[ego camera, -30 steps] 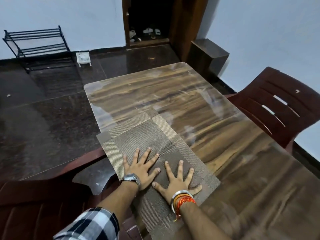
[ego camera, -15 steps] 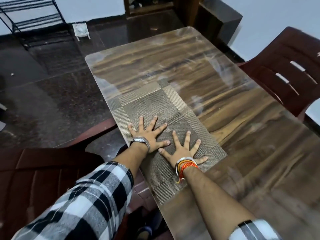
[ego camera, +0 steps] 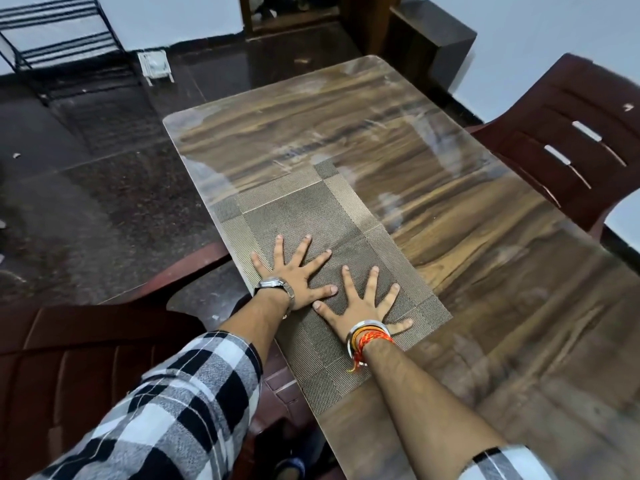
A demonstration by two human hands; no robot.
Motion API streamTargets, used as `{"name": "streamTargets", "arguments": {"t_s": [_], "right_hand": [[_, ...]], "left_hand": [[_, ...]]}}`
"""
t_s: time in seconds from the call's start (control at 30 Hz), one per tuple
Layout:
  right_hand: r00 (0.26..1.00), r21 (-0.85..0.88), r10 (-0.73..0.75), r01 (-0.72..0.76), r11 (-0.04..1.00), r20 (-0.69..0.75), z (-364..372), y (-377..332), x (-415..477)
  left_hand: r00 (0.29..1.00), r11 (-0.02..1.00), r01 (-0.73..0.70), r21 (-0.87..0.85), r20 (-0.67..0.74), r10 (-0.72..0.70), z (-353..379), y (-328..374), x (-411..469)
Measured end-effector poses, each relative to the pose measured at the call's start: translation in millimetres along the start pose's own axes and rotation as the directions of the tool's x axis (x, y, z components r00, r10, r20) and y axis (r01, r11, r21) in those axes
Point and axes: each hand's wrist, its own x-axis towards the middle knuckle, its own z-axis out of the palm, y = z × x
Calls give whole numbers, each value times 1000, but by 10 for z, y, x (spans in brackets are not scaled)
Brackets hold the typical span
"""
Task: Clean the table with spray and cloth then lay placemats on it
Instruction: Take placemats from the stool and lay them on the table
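A woven brown-grey placemat [ego camera: 304, 209] with lighter borders lies flat along the left edge of the glass-topped wooden table [ego camera: 450, 237]. My left hand [ego camera: 294, 271], with a metal watch on the wrist, rests palm down on the mat, fingers spread. My right hand [ego camera: 363, 303], with a bangle and red threads on the wrist, presses flat on the mat just to the right of it. The two thumbs almost touch. No spray bottle or cloth is in view.
A dark red plastic chair [ego camera: 571, 143] stands at the table's right side. Another dark red chair [ego camera: 104, 348] sits close by at lower left. A black metal rack [ego camera: 59, 39] and a small white object [ego camera: 156, 65] stand by the far wall. A dark wooden box [ego camera: 433, 36] stands beyond the table's far end.
Both hands slid with the placemat further onto the table, so it now lines up with the left edge. The camera tilted down and closer.
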Motion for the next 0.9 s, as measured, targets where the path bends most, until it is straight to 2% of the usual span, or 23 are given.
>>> {"name": "streamTargets", "arguments": {"t_s": [0.23,0.33,0.43,0.53,0.67,0.83,0.9], "right_hand": [[1000,-1,-12,12,1000,8,-14,7,24],[1000,80,-30,31,996,-8,-85,24,7],[976,143,-62,93,985,-209,-179,202,-81],[910,78,-66,107,991,-410,-265,618,-257],[837,183,130,-36,982,-531,-408,1361,-623],[677,371,415,-219,902,-608,-769,2469,-1283],[583,447,522,-283,849,-622,-872,2955,-1606]], "left_hand": [[999,1000,19,5,41,-20,-80,52,-55],[998,999,30,-25,59,-29,-153,114,-125],[995,998,-47,-31,-84,45,-197,162,-208],[976,993,-120,8,-183,119,-224,354,-254],[944,964,-255,73,-199,264,-148,975,-337],[845,859,-504,90,-152,512,73,2112,-718],[795,803,-589,94,-109,596,201,2599,-961]]}}
